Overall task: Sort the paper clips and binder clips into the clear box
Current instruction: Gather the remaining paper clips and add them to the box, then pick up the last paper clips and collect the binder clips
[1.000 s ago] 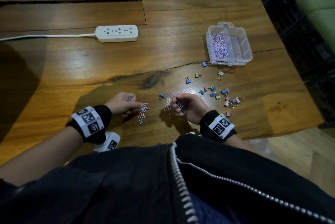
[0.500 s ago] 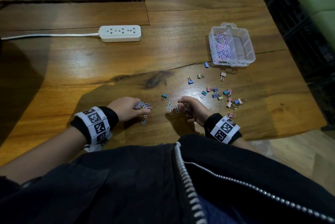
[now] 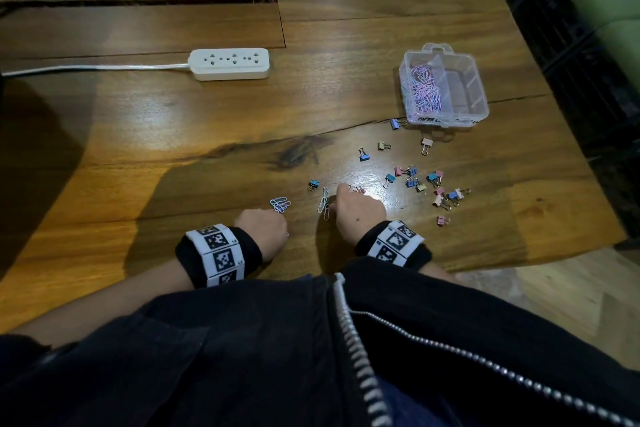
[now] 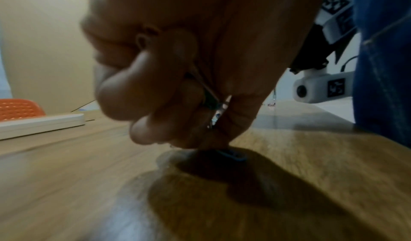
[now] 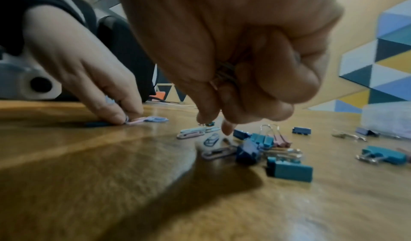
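Observation:
My left hand [image 3: 265, 227] is curled near the table's front edge. It holds paper clips in its palm [image 4: 209, 95] while its fingertips [image 4: 200, 141] press on a blue paper clip [image 4: 233, 154]. A small pile of paper clips [image 3: 280, 205] lies just ahead of it. My right hand [image 3: 358, 208] is curled too, gripping a bunch of paper clips [image 5: 222, 72], fingertips [image 5: 228, 128] down over loose paper clips [image 5: 193, 133]. Binder clips [image 3: 420, 182] lie scattered to its right. The clear box [image 3: 476, 103] stands at the far right, paper clips [image 3: 424, 89] in its left compartment.
A white power strip [image 3: 230, 64] with its cord lies at the back centre of the wooden table [image 3: 173, 136]. A slot in the tabletop runs behind it. The table's right edge drops off just past the box. My dark jacket covers the near edge.
Both hands have rolled knuckles-up, fingertips down on the clips. The left hand has drawn back behind its pile. The right hand has stayed by the clips at centre.

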A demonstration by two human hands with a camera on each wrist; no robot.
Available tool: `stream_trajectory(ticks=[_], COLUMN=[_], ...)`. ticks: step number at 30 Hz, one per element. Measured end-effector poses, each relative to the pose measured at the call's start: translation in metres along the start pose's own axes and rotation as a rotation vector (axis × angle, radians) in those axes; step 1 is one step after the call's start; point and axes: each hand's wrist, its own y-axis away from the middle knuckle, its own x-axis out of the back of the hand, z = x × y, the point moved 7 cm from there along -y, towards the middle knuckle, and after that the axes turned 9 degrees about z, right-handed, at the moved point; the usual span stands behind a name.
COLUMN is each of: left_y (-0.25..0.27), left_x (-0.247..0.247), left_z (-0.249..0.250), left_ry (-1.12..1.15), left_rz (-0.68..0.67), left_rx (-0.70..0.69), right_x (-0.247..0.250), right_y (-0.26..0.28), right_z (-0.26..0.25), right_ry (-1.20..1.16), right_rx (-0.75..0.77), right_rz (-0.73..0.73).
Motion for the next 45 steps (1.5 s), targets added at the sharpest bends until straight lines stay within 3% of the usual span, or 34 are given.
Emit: stream_trajectory(ticks=[7, 15, 18, 23, 27, 32, 35, 40, 42, 45], left_y=[0.002, -0.002, 0.000, -0.024, -0.058, -0.117, -0.152, -0.211, -0.214, -0.208], left_x=[0.004, -0.002, 0.009, 0.042, 0.080, 0.142, 0.175, 0.193, 0.195, 0.207], left_z=[0.004, 0.008, -0.005, 0.000, 0.035, 0.102, 0.130, 0.143, 0.150, 0.152], left_ry=[-0.124, -0.174, 0.115, 1.116, 1.560, 1.777, 1.817, 1.884, 1.926, 1.960], left_rz=[0.040, -0.036, -0.020, -0.108, -0.214, -0.314, -0.248, -0.042, -0.085, -0.039], left_rx=[0.049, 0.046, 0.090, 0.258, 0.264, 0.196, 0.215, 0.380, 0.413, 0.358], right_x=[0.000, -0.008, -0.003, 0.017, 0.041, 0.070, 0.087, 0.116, 0.120, 0.123], right_y=[0.004, 0.003, -0.001, -0.014, -0.021, -0.029, -0.042, -0.086, -0.107, -0.137], right_z=[-0.013, -0.018, -0.006, 0.044, 0.098, 0.155, 0.184, 0.218, 0.220, 0.216], right_ry=[0.170, 0.235, 0.049, -0.762, -1.145, -1.135, -1.161, -1.164, -1.212, -1.328], right_rx=[0.093, 0.180, 0.118, -0.204, -0.405, -0.438, -0.444, -0.440, -0.432, -0.461], right_rz=[-0.052, -0.122, -0.158, -0.192, -0.123, -0.005, 0.025, 0.107, 0.087, 0.078])
